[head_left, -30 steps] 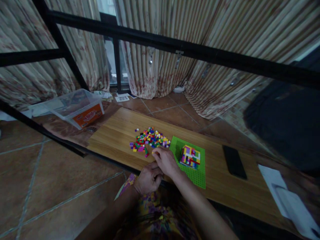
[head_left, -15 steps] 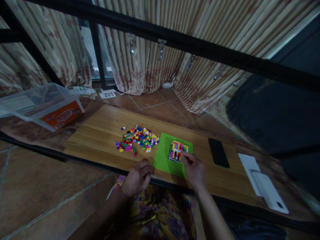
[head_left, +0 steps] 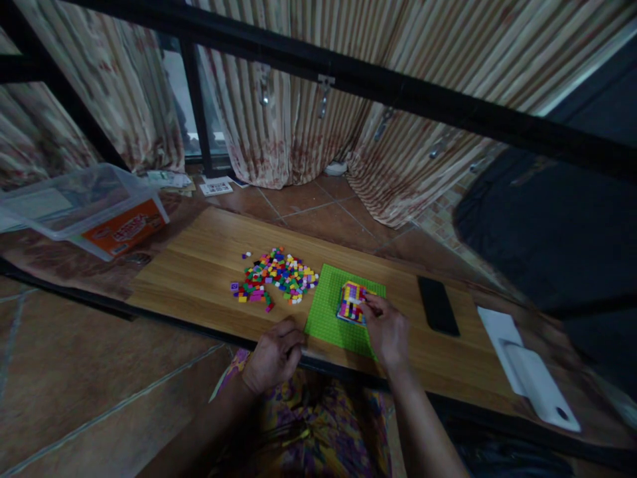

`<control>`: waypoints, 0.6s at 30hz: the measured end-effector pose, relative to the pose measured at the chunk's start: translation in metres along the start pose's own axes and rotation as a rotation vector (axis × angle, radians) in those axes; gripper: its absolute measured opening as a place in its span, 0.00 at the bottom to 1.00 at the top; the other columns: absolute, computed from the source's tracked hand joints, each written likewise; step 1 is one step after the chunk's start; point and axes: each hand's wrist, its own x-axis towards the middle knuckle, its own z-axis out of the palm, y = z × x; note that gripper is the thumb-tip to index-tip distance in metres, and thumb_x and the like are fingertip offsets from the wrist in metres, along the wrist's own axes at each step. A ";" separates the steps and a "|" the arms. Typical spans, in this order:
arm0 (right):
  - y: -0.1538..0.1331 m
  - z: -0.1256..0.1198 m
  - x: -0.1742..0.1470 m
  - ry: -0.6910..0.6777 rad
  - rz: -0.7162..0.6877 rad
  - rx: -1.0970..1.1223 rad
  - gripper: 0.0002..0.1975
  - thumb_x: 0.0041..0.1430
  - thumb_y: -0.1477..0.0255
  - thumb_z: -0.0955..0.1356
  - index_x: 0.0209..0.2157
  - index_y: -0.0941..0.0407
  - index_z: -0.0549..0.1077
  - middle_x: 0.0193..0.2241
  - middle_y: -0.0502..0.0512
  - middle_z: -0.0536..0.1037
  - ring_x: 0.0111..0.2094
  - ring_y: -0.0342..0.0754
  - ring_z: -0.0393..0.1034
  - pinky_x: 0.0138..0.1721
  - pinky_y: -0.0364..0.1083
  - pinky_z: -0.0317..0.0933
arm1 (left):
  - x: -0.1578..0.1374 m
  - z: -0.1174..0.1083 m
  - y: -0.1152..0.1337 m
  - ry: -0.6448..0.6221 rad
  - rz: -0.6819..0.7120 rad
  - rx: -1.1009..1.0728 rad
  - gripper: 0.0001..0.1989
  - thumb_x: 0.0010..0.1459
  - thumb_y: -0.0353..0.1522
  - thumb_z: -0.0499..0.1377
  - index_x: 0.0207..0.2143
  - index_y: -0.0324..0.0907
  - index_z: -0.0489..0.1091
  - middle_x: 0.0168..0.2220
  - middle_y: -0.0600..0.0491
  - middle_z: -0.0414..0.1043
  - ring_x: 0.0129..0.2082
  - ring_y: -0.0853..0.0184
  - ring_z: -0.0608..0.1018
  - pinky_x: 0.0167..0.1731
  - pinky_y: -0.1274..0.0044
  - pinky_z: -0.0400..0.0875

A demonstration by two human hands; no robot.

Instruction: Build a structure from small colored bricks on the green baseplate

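On the wooden board lies a green studded baseplate, and on it stands a small multicoloured brick structure. My right hand is over the structure's right side, thumb and fingertips pinched together. Whatever is between those fingertips is too small or hidden to name. My left hand rests at the board's front edge, left of the baseplate, with its fingers curled in; no thing shows in it. A loose pile of small toy bricks in many colours spreads to the left of the baseplate.
A black phone lies on the wooden board, right of the baseplate. Farther right is a white flat object with a dark oval hole. A clear plastic bin with an orange label stands at the left, and curtains hang behind.
My right hand has shifted slightly up over the structure, its fingertips now nearer the upper right part. My left hand stays in place. The view has moved a little.
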 end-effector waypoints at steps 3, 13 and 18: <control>0.002 -0.003 0.000 0.001 0.053 0.125 0.18 0.52 0.60 0.68 0.40 0.58 0.78 0.33 0.59 0.82 0.33 0.52 0.76 0.38 0.50 0.66 | 0.000 0.001 0.000 0.006 0.002 0.008 0.09 0.56 0.23 0.52 0.33 0.41 0.69 0.34 0.50 0.70 0.36 0.66 0.74 0.37 0.75 0.70; 0.012 0.004 0.007 0.050 0.196 0.478 0.16 0.44 0.64 0.72 0.35 0.59 0.78 0.33 0.59 0.82 0.34 0.52 0.77 0.39 0.51 0.70 | 0.001 0.000 0.002 0.038 0.019 0.015 0.09 0.57 0.23 0.51 0.33 0.40 0.69 0.33 0.50 0.69 0.35 0.66 0.74 0.36 0.76 0.70; 0.017 0.008 0.010 0.054 0.227 0.515 0.17 0.43 0.64 0.73 0.35 0.59 0.78 0.33 0.59 0.82 0.33 0.51 0.77 0.37 0.50 0.70 | -0.001 0.003 0.001 0.037 0.021 0.034 0.09 0.56 0.22 0.51 0.33 0.41 0.69 0.33 0.50 0.70 0.35 0.66 0.74 0.36 0.76 0.70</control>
